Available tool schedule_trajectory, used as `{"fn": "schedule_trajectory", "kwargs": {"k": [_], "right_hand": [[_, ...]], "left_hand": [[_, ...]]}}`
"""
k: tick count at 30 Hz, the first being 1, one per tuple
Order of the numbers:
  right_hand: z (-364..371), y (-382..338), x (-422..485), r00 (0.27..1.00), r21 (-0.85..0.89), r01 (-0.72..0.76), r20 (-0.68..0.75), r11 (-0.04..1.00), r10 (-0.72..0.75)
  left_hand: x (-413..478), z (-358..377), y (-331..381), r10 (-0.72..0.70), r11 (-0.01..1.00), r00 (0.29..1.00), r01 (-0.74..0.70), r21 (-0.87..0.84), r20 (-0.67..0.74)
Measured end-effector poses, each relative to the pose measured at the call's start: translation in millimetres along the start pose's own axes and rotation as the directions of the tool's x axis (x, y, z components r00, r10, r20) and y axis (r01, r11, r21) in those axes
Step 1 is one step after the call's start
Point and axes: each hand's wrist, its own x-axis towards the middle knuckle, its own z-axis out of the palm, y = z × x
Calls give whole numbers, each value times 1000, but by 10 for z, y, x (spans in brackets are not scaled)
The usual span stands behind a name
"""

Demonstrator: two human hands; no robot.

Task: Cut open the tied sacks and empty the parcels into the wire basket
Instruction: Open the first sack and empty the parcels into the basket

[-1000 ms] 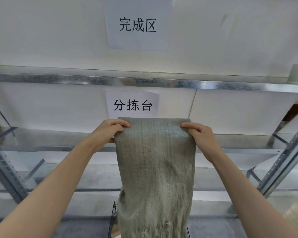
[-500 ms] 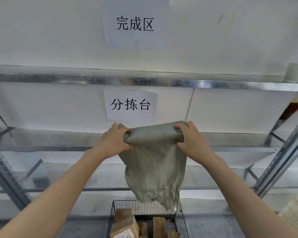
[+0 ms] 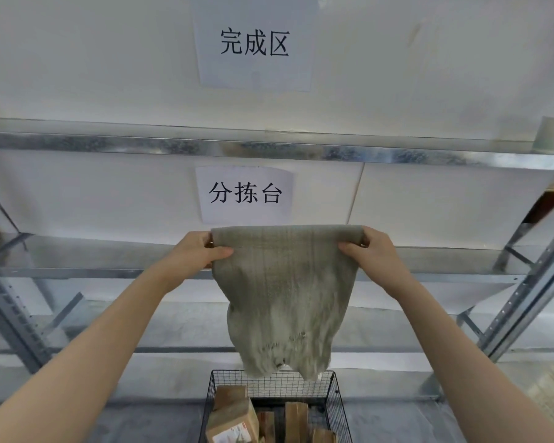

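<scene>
A limp grey-green woven sack point(image 3: 285, 292) hangs upside down in front of me, its top edge stretched flat between both hands. My left hand point(image 3: 195, 252) grips its left corner and my right hand point(image 3: 373, 251) grips its right corner. The sack's frayed open end dangles just above a black wire basket point(image 3: 271, 383) at the bottom centre. Several brown cardboard parcels point(image 3: 232, 417) lie inside the basket. The sack looks flat, with no bulge in it.
A galvanised metal rack fills the view, with an upper shelf beam point(image 3: 269, 151) and slanted uprights at the left point(image 3: 7, 302) and right point(image 3: 531, 289). Two white paper signs point(image 3: 245, 193) with black characters hang on the wall. The basket stands on a grey surface.
The hands first drew together and lifted the sack, exposing the basket and parcels. They have now spread apart again, pulling the sack's top edge flat and wide.
</scene>
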Motion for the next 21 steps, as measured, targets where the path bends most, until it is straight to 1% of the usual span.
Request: {"fn": "schedule_trajectory", "kwargs": {"k": [2,5,7,10,14,16,18,20,21], "right_hand": [[22,25,5,1000,62,-27,-13,998,27],[62,50,5,995,94,-71,-60,993,77],[94,54,-7,991,124,-69,-107,990,83],[133,92,0,983,173,-76,-153,982,103],[155,114,12,980,143,-108,-153,984,130],[141,123,13,982,124,-111,-137,986,128],[103,131,8,987,132,-122,-90,984,135],[64,110,-10,988,150,-146,-29,978,152],[57,96,-19,987,153,-159,5,975,160]], "left_hand": [[2,-6,10,-23,999,1000,22,-36,-18],[-4,-5,12,-58,997,996,54,-49,-65],[-3,6,1,-69,995,994,62,-77,-89],[2,43,2,-33,998,993,26,-65,-111],[32,68,-10,25,999,992,-29,-24,-125],[24,72,-4,10,1000,993,-13,-26,-114],[11,47,-9,-36,998,997,33,-46,-70],[-2,-3,-25,-60,994,997,64,-88,43],[-13,-29,-36,-64,994,992,72,-78,108]]}}
